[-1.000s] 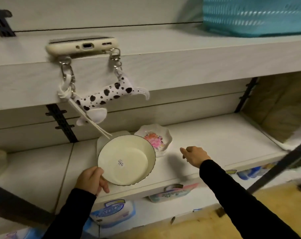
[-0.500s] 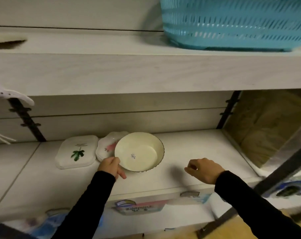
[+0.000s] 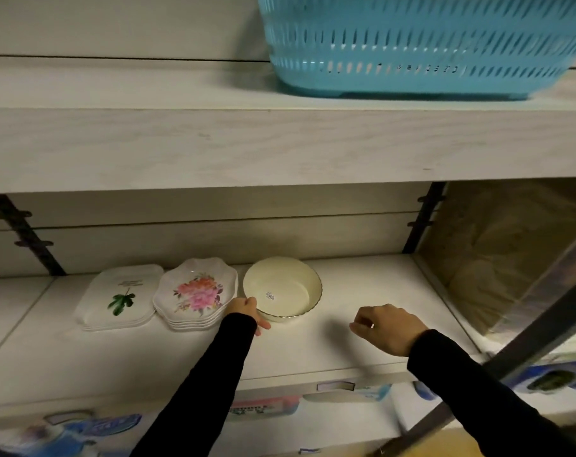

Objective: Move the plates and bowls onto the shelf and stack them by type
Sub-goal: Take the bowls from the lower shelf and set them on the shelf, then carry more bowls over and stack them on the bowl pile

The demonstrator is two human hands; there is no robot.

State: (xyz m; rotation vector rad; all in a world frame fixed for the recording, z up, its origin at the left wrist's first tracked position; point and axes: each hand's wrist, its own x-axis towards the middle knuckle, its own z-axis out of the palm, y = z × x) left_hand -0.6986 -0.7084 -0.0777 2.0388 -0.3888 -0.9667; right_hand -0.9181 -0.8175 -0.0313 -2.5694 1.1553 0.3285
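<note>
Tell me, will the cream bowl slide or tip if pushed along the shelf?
The cream bowl probably slides, not tips: its base looks wide and flat. Its glossy rim may be slippery where the left hand holds it. It looks rigid.

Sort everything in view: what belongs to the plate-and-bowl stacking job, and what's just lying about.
Job:
cream bowl
stack of floral plates
stack of square leaf-print plates
lower shelf under them

Lying about:
blue basket on the upper shelf
packaged goods below the lower shelf
</note>
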